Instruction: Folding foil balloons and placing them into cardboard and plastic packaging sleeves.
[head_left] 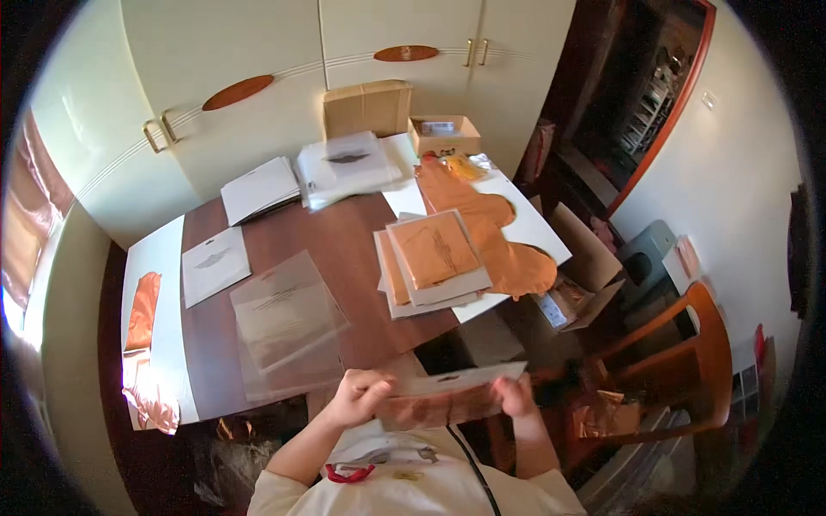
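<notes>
Close to my body, over the near table edge, a clear flat packet point(452, 397) with a pale top strip and copper-brown contents is stretched between my hands. My left hand point(360, 397) grips its left end with curled fingers. At the other end my right hand point(516, 396) pinches it, slightly blurred. Beyond the packet lies a stack of filled orange packets point(437, 248) with pale cards. Thin clear plastic bags point(288, 314) lie overlapping on the table, and a white printed card point(215, 265) is left of them.
The brown table point(370, 314) carries white cards point(258, 191), a pile of clear bags point(348, 168) and copper foil pieces point(460, 199). A small carton point(443, 135) stands at the back. On the right are an open box point(594, 258) and a wooden chair point(710, 361).
</notes>
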Motion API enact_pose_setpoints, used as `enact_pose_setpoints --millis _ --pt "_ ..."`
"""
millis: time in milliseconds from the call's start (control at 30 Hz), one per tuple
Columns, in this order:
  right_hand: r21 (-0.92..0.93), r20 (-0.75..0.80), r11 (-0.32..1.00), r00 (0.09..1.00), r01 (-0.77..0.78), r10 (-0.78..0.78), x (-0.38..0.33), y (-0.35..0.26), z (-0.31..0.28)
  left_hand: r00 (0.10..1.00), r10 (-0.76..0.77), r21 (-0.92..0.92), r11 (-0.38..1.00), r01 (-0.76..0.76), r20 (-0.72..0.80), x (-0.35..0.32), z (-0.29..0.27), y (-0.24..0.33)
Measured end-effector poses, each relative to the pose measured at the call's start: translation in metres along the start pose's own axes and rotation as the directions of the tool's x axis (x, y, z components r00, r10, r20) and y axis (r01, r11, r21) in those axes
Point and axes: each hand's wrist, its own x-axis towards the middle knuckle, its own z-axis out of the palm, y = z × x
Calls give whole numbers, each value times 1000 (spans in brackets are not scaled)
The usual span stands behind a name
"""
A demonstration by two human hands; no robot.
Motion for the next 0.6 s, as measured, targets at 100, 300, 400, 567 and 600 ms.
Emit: enact_pose_setpoints --millis 100,300,400,567,600 --pt "375 -361 927 917 -22 168 20 20 -86 997 52 -228 972 -64 -58 12 6 9" --pt "129 -918 861 388 492 -84 99 -54 -202 978 -52 -243 970 2 -201 -8 -14 -11" --pt "220 -894 964 426 147 140 131 -18 -248 965 -39 -254 967 -30 -261 -20 -17 -17" --pt "248 -815 968 530 -41 232 132 56 -212 924 29 272 959 82 -382 -31 -32 8" --pt "269 -758 963 616 -3 214 129 41 -150 923 62 532 831 164 -381 -37 -37 8"
